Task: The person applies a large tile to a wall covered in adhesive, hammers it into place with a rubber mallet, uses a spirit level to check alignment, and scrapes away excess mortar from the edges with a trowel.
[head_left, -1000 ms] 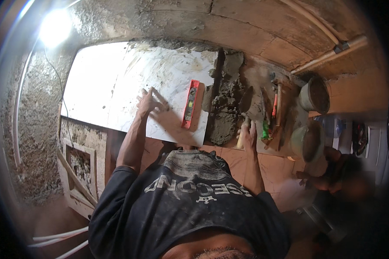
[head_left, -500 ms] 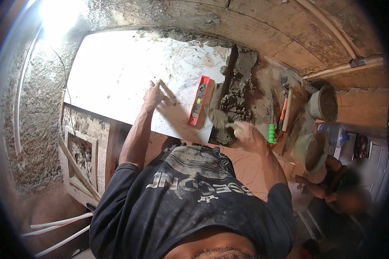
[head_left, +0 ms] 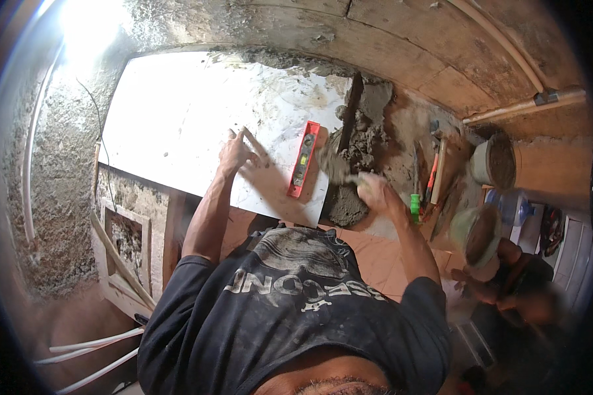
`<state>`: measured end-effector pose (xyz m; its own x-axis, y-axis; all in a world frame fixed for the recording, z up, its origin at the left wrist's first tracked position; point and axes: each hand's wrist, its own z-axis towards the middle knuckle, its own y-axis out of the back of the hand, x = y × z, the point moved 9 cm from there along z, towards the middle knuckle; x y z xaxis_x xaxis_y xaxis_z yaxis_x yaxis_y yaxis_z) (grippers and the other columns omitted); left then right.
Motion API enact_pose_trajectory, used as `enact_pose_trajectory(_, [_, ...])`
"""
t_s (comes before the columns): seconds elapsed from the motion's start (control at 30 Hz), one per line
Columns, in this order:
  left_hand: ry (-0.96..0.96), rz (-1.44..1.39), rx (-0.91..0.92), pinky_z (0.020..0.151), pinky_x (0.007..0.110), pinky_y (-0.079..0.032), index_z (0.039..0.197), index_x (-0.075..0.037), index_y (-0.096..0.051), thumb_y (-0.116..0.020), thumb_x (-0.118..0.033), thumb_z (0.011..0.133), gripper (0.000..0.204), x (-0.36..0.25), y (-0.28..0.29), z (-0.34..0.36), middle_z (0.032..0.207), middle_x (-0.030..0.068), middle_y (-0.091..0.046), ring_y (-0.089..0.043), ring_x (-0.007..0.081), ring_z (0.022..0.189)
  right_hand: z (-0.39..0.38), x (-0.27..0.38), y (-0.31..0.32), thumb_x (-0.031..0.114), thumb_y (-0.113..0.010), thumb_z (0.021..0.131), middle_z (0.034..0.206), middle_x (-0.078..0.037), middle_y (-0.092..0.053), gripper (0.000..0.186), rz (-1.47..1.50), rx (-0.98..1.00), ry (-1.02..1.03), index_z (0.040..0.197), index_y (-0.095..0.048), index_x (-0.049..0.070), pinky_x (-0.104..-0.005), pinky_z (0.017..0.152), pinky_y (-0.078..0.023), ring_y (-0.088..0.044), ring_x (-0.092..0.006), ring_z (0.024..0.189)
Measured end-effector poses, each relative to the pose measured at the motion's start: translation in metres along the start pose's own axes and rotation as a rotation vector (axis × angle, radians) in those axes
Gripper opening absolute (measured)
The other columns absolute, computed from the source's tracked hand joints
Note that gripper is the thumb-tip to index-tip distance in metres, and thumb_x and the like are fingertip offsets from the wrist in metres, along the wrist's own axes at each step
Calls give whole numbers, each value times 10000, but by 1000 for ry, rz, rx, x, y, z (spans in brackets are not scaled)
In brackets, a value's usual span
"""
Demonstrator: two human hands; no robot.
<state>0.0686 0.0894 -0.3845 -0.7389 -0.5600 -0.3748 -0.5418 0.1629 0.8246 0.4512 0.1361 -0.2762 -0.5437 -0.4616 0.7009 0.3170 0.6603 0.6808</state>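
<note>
My left hand (head_left: 236,155) is over the large white tile slab (head_left: 178,122), fingers apart and holding nothing; how firmly it touches cannot be made out. My right hand (head_left: 374,191) is closed round the handle of a trowel. The mortar-smeared trowel blade (head_left: 336,164) is blurred and lies at the slab's right edge, beside wet grey mortar (head_left: 364,146). A red spirit level (head_left: 304,160) rests on the slab between my hands. Along the mortar's far part runs a dark straight edge or gap (head_left: 353,108).
Right of the mortar lie a green-handled tool (head_left: 415,208) and a hammer (head_left: 439,168). Beyond stand a bucket (head_left: 493,161) and a second bucket (head_left: 474,234), with another person (head_left: 514,280) crouching close by. White pipes (head_left: 95,342) stick out at lower left.
My right hand and the trowel have moved slightly away from me, along the slab's right edge. My left hand stays over the slab. The other person has shifted a little.
</note>
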Motion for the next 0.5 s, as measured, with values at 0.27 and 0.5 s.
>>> enact_pose_trajectory(0.27, [71,19,48,893,446,-474,1402,-193,-353,-845,-260,546,989,5,-2,1,1441,238,-299,-530,379,1126,31,-55,28,234,-471,839,852,-267,-591,407,-91,-285,-189,1127,-527,-49,-446,723,-472,-603,-365,808])
enact_pose_trajectory(0.5, [3,79,-7,837,440,-489,1410,-186,-331,-859,-300,545,1020,-20,17,-18,1340,227,-444,-576,343,1058,61,-133,36,315,-496,881,749,-114,-582,362,679,-486,-538,1022,-547,-15,-313,395,-478,-573,-170,510])
